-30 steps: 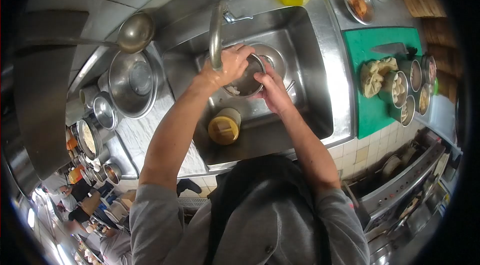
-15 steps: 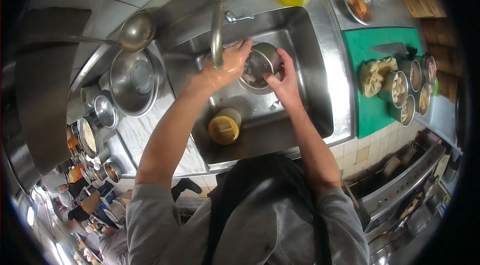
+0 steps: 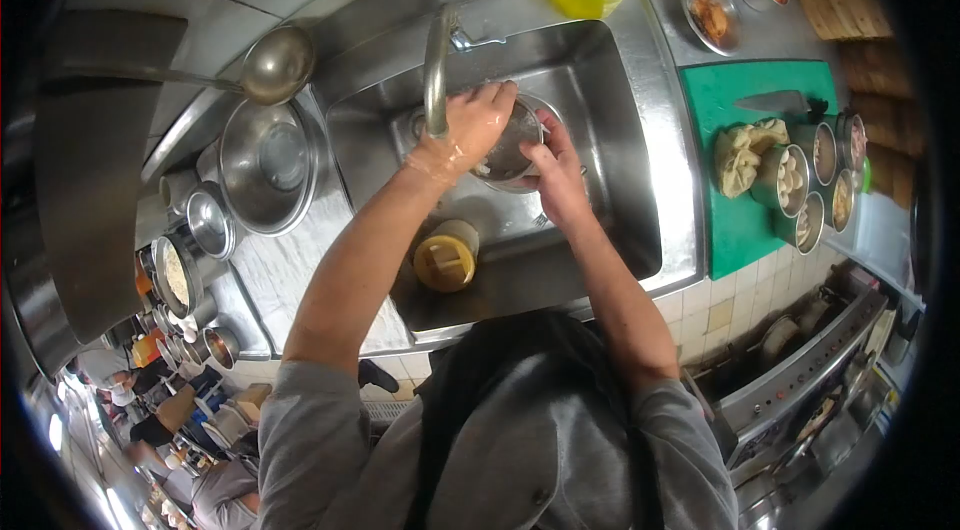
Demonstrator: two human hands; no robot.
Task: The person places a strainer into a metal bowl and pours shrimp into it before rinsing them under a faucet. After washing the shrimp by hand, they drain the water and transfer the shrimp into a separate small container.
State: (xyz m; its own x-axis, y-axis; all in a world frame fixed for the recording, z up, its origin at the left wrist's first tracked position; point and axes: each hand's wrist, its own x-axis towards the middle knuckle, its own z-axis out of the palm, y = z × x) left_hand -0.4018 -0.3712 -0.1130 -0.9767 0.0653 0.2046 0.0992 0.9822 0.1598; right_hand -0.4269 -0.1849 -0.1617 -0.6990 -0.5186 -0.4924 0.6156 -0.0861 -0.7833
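Note:
Over the steel sink (image 3: 625, 170), my left hand (image 3: 478, 127) is at the left side of a round metal bowl (image 3: 507, 145), under the faucet (image 3: 436, 80). It is wet, its fingers lie nearly flat, and nothing shows in its grasp. My right hand (image 3: 560, 173) grips the bowl's right rim, thumb inside and fingers outside. Some small pale bits are at the bowl's lower left. In the sink's lower left stands a container with a yellow top (image 3: 444, 263). A fork is partly visible below the bowl.
A green cutting board (image 3: 730, 230) on the right holds a knife (image 3: 775, 101), a crumpled cloth (image 3: 740, 160) and several metal tins. Left of the sink are a large steel bowl (image 3: 245, 170) and a ladle (image 3: 278, 65). People are in the far lower left.
My left hand has moved slightly right and down, further over the bowl. My right hand has closed onto the rim, and the bowl appears more tilted.

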